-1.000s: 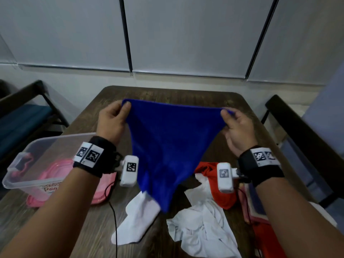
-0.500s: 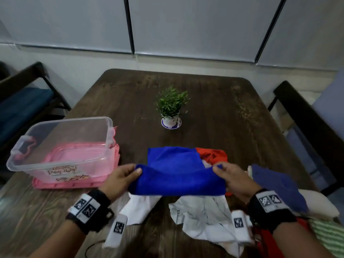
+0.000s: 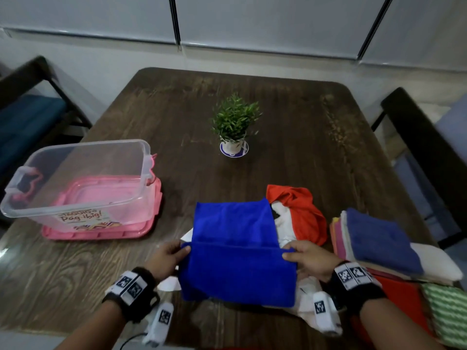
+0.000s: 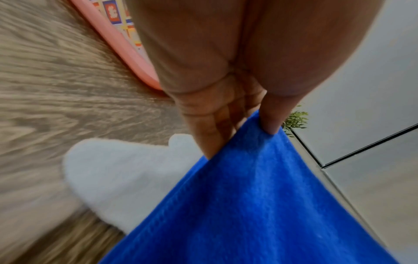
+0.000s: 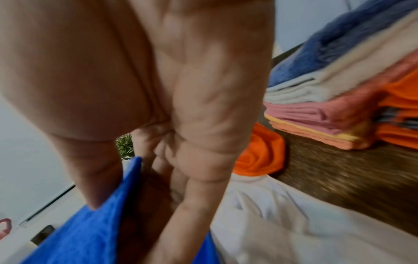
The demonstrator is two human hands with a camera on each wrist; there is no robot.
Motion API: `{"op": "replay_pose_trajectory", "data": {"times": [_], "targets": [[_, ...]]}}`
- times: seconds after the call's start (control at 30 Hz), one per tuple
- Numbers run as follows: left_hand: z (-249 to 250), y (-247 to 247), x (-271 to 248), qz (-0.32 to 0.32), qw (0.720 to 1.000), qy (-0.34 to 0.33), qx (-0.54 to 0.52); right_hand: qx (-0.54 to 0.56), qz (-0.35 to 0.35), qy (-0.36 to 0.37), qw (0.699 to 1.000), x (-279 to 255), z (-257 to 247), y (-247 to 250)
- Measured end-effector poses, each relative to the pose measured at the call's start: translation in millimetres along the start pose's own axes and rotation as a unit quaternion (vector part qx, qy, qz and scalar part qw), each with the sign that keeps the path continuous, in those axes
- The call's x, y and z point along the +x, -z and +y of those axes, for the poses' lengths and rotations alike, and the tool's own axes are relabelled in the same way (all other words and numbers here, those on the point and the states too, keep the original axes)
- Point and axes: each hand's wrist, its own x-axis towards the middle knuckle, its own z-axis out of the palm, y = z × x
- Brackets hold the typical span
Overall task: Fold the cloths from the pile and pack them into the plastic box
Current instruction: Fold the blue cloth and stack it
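Note:
A bright blue cloth (image 3: 235,246) lies on the near middle of the table, its near part doubled back toward me. My left hand (image 3: 174,253) pinches its left corner (image 4: 262,125) between thumb and fingers. My right hand (image 3: 298,253) pinches the right corner (image 5: 126,180) the same way. Under the blue cloth lie crumpled white cloths (image 3: 310,306) (image 4: 117,180) (image 5: 294,214) and an orange one (image 3: 298,210) (image 5: 260,157). The clear plastic box (image 3: 75,180) stands at the left on its pink lid (image 3: 101,231), with no cloth in it.
A pile of folded cloths (image 3: 379,241) (image 5: 339,107), dark blue on top, sits at the right edge above red and green cloths (image 3: 447,314). A small potted plant (image 3: 233,127) stands mid-table. Dark chairs (image 3: 424,147) flank both sides.
The blue cloth, held up spread in the air a second ago, has come down onto the table, and both hands have drawn its held edge toward me over the laid part.

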Motion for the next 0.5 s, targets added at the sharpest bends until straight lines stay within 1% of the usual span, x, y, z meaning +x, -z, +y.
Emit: {"op": "replay_pose_trajectory", "data": {"times": [0.07, 0.17, 0.27, 0.33, 0.43, 0.5], "targets": [[17, 2, 20, 0.034, 0.999, -0.013, 0.001, -0.029, 0.042, 0.013, 0.999, 16, -17, 6], [42, 6, 47, 0.059, 0.998, -0.032, 0.015, -0.094, 0.128, 0.075, 0.985, 39, -43, 14], [57, 12, 77, 0.095, 0.989, -0.070, 0.091, -0.153, 0.185, 0.103, 0.965, 62, -69, 24], [62, 16, 97, 0.120, 0.984, -0.062, 0.116, -0.176, 0.203, 0.098, 0.958, 80, -80, 28], [60, 17, 120, 0.140, 0.978, -0.025, 0.154, -0.206, 0.248, 0.085, 0.943, 104, -85, 32], [59, 18, 132, 0.146, 0.977, -0.004, 0.157, -0.209, 0.272, 0.077, 0.936, 116, -85, 34]]}}
